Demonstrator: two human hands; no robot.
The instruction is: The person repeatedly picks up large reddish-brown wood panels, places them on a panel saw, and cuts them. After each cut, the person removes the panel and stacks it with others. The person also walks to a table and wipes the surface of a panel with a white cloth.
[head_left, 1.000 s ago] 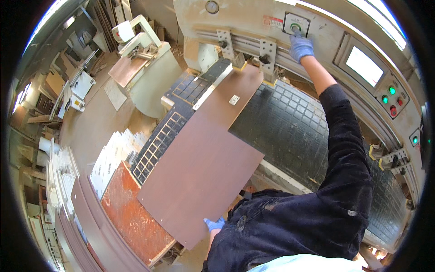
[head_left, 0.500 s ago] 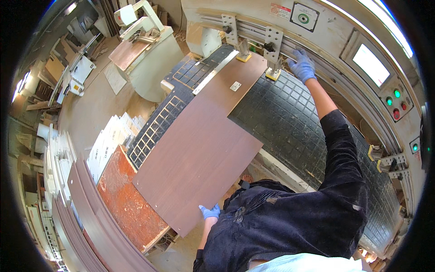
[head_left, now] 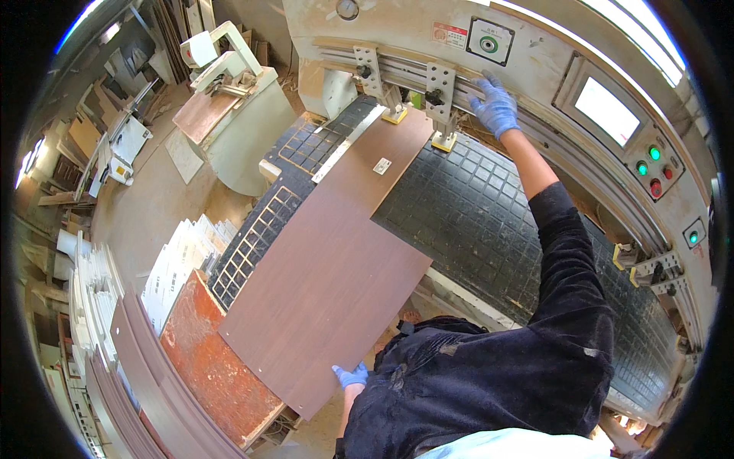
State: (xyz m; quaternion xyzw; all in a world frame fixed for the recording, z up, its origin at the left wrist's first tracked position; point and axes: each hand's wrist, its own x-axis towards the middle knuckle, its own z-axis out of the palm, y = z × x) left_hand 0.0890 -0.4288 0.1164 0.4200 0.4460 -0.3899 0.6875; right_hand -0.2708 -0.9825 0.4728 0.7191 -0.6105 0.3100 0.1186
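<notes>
A large brown L-shaped panel (head_left: 329,268) lies across the machine's dark gridded bed, its wide end reaching toward me. My left hand (head_left: 350,375), in a blue glove, holds the near edge of this panel, with some fingers hidden beneath it. My right hand (head_left: 495,105), gloved too, is held out with spread, empty fingers in front of the machine's rail (head_left: 527,118), below a round green button (head_left: 488,46). Two clamps with yellow feet stand at the far end of the panel, one clamp (head_left: 441,96) close to my right hand. A small white label (head_left: 381,165) sits on the panel.
A lit screen (head_left: 606,111) and green and red buttons (head_left: 655,188) are on the machine front at right. A worn red-brown board (head_left: 218,359) and stacked brown panels (head_left: 153,359) stand at left. Another pale machine (head_left: 245,130) stands farther back.
My right hand has moved up slightly toward the round green button. My left hand stays at the panel's near edge. The whole view has shifted a little.
</notes>
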